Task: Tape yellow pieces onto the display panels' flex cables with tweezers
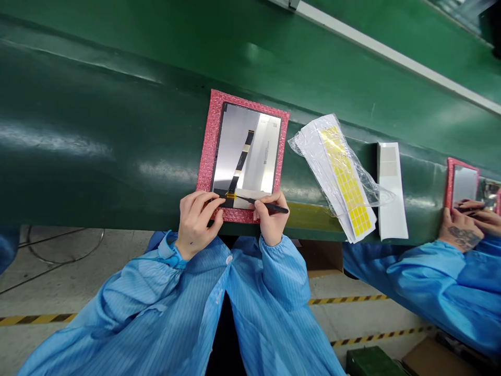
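Note:
A silver display panel (pixel 250 151) lies back-up on a pink foam pad (pixel 206 151) on the green belt. A black flex cable (pixel 241 159) runs down its middle to a small yellow tape piece (pixel 230 196) near the lower edge. My right hand (pixel 272 222) is closed on a thin black stylus (pixel 262 203), its tip resting at the yellow tape. My left hand (pixel 195 219) rests on the panel's lower left corner, fingers curled and pressing its edge.
A clear bag with sheets of yellow tape stickers (pixel 346 180) lies right of the pad, with a white backing strip (pixel 390 190) beside it. At far right a co-worker's hands (pixel 467 227) work on another panel on pink foam (pixel 464 183). The green conveyor belt (pixel 97 130) stretches left.

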The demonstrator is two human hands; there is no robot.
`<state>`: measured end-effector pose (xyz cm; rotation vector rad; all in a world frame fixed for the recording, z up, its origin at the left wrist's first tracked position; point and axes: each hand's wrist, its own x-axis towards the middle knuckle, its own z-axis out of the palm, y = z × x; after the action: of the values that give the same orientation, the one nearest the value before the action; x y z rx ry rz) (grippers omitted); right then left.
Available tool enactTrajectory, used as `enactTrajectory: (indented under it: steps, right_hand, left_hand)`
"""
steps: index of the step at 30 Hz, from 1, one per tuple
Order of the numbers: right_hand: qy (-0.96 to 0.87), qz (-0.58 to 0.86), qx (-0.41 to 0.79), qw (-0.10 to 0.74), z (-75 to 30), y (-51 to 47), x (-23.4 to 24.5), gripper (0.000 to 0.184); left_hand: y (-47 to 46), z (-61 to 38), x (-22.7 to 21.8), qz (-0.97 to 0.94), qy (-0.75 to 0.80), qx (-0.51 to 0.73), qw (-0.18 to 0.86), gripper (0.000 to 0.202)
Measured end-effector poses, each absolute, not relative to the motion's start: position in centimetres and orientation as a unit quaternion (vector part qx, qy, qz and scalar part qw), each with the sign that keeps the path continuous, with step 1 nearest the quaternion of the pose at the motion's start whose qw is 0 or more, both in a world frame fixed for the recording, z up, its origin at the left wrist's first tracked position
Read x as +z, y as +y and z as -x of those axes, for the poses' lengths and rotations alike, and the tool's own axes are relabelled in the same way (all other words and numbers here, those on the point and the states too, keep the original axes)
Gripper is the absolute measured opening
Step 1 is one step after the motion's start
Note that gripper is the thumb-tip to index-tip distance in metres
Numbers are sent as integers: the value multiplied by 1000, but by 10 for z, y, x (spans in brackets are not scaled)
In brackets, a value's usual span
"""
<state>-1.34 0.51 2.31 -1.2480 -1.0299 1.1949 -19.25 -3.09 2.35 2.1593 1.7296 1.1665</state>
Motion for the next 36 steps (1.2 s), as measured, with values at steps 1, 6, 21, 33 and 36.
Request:
enactTrajectory:
  steps: [1,6,21,33,36]
  right_hand:
    - [-433,524,501,536,13,5,23,27]
    - [-435,526,493,539,14,4,23,24]
    - [-435,535,489,533,17,5,28,25]
    - [-441,541,490,522,16,4,26,27]
    - [-440,544,492,519,16,5,26,28]
  left_hand:
    - [-31,192,24,-718,577,384,68,25]
    - [-31,191,24,-720,584,370,64,25]
    - [-30,191,25,-763,570,304,23,38]
    - [-36,178,26,-776,586,230,27,49]
    - [-36,178,25,-781,581,226,35,50]
